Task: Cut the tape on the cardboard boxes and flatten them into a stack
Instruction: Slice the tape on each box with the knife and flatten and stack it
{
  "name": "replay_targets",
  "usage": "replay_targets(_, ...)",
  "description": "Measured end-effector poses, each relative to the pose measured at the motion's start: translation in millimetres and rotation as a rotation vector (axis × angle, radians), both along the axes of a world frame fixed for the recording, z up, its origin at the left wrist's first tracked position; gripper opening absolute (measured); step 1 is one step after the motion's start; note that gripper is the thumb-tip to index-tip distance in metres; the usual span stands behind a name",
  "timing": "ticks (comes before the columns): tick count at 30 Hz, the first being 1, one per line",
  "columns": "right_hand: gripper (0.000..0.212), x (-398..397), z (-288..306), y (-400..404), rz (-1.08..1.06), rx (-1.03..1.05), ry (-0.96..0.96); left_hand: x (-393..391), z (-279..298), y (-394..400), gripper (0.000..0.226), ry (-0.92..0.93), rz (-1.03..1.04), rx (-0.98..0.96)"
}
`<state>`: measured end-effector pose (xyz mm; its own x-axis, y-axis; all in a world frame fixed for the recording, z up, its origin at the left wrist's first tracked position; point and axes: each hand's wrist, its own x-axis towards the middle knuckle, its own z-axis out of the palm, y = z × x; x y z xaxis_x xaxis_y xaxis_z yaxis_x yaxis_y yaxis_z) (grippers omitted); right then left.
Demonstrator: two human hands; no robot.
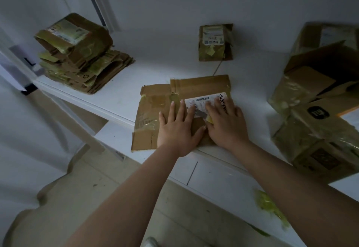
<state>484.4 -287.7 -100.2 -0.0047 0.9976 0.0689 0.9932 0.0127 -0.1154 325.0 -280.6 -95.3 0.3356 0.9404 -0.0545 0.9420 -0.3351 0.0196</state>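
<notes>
On my far left, a stack of flattened boxes (pixel 81 56) sits on the white table (pixel 120 99), its top piece bowed up rather than lying flat. In front of me, near the table's front edge, lies the flattened box (pixel 171 99) I'm working on, with a white shipping label (pixel 204 100) on its right half. My left hand (pixel 177 128) lies palm down on it, fingers straight and spread. My right hand (pixel 225 124) presses beside it the same way, fingers over the label; the two thumbs nearly touch. Farther back, a small taped box (pixel 215 43) stands against the wall. On my right, an open box (pixel 318 76) rests tilted on a taped box (pixel 318 145). Bits of yellowish tape (pixel 270 206) lie on the floor below.
</notes>
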Motion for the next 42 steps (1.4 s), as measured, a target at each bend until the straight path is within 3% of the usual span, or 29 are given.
replay_targets(4, 0.057, -2.0, 1.5, 2.2, 0.003, 0.027, 0.021, 1.0, 0.4, 1.5, 0.076, -0.027, 0.001, 0.008)
replay_targets(6, 0.050, 1.6, 4.4, 2.4, -0.015, 0.029, 0.163, -0.2, 9.8, 2.0, 0.077, -0.171, 0.001, -0.085)
replay_targets(7, 0.043, 5.4, 9.5, 2.9, -0.053, 0.013, 0.361, -3.2, 19.8, 1.7, 0.077, -0.328, 0.030, -0.173)
replay_targets(9, 0.031, 14.1, 31.5, 2.7, -0.147, -0.088, 0.934, -12.2, 40.6, 0.7, 0.072, -0.602, 0.091, -0.337)
replay_targets(10, 0.029, 18.8, 42.3, 2.7, -0.177, -0.114, 1.136, -17.1, 47.4, -0.1, 0.070, -0.592, 0.092, -0.344)
replay_targets(11, 0.030, 23.6, 51.0, 3.1, -0.192, -0.103, 1.194, -21.7, 50.0, -0.7, 0.073, -0.494, 0.084, -0.293)
replay_targets(13, 0.030, 28.4, 61.3, 4.5, -0.204, -0.010, 1.036, -31.2, 46.2, -1.4, 0.085, -0.309, 0.113, -0.146)
replay_targets(15, 0.030, 29.7, 61.5, 5.0, -0.242, 0.061, 0.697, -39.1, 39.5, -2.2, 0.091, -0.264, 0.206, -0.047)
replay_targets(17, 0.032, 29.3, 55.6, 1.1, -0.310, -0.024, 0.449, -47.1, 36.5, -6.7, 0.096, -0.250, 0.314, -0.018)
replay_targets(20, 0.035, 23.5, 49.1, -7.3, -0.340, -0.112, 0.335, -58.3, 36.8, -15.3, 0.105, -0.256, 0.532, -0.050)
replay_targets(23, 0.031, 15.1, 48.7, -6.9, -0.353, -0.018, 0.435, -67.4, 32.9, -20.3, 0.110, -0.317, 0.654, -0.127)
replay_targets(27, 0.032, 4.7, 54.9, -2.8, -0.418, -0.003, 0.574, -72.4, 29.5, -24.4, 0.122, -0.537, 0.698, -0.240)
replay_targets(35, 0.044, -35.6, 87.3, 31.6, -0.448, 0.184, 0.669, -103.5, 92.7, 21.4, 0.114, -0.268, 0.508, 0.321)
replay_targets(38, 0.043, -59.6, 96.5, 54.6, -0.415, 0.217, 0.731, -130.0, 115.9, 50.6, 0.109, -0.174, 0.439, 0.438)
replay_targets(42, 0.046, -107.2, 109.5, 89.3, -0.352, 0.309, 0.785, -185.5, 136.8, 90.9, 0.097, -0.190, 0.395, 0.492)
